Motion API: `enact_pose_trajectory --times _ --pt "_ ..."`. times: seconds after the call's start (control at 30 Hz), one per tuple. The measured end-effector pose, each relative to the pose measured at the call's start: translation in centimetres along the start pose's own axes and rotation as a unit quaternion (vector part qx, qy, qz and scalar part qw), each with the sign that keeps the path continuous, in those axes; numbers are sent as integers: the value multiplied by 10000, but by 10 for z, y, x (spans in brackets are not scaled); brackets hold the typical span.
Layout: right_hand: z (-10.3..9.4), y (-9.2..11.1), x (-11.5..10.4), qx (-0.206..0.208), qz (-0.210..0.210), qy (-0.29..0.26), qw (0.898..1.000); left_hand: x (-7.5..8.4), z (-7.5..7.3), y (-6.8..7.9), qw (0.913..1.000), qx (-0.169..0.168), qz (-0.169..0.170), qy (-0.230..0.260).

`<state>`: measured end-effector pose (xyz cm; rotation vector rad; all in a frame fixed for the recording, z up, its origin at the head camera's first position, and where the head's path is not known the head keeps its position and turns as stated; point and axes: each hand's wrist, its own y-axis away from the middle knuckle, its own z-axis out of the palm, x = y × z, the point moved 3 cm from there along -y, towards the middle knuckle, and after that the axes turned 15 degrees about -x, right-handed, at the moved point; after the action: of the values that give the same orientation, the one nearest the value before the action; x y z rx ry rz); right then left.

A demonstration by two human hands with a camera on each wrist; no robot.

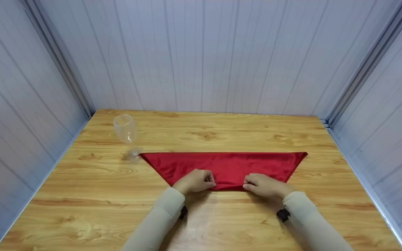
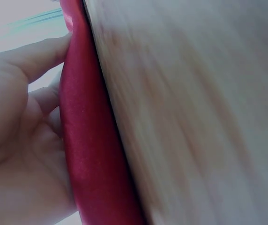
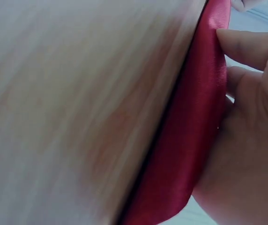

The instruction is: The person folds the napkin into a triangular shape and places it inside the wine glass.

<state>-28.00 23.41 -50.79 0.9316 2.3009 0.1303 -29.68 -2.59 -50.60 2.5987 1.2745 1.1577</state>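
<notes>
Nearest, our pale sleeves point(image 1: 155, 221) are reaching in over the wood-grain table point(image 1: 82, 209), a dark band point(image 1: 283, 215) showing below the right cuff. Our left hand point(image 1: 196, 180) is pinching the near edge of the red cloth point(image 1: 225, 167), fingers curled and thumb against the fabric; our right hand point(image 1: 265, 184) is doing likewise, a stretch of edge lying between them. The cloth is lying mid-table, its longer side facing away. Beyond its far left corner, a clear stemmed glass point(image 1: 126, 130) is standing upright, its base just beside that corner. Behind, a pale, grooved wall point(image 1: 201, 55) is rising.
</notes>
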Motion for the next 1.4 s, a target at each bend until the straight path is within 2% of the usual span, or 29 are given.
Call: enact_pose_trajectory --times 0.2,0.4,0.57,0.73,1.0,1.4 --pt "-2 -2 1 -68 104 -92 9999 -1 0 -1 9998 -36 194 -62" --pt "-4 -3 8 -259 475 -806 9953 -2 -1 0 9996 -70 280 -68" --pt "-8 -4 14 -386 425 -1124 9920 -1 0 1 9992 -85 381 -52" --pt "-10 -5 14 -434 374 -1047 9929 -2 -1 1 9986 -55 523 -41" --pt "-16 -6 8 -191 449 -640 9968 -5 -3 -1 9989 -26 456 68" --pt "-10 -5 6 67 482 -369 9981 -4 -3 0 9985 -23 520 152"
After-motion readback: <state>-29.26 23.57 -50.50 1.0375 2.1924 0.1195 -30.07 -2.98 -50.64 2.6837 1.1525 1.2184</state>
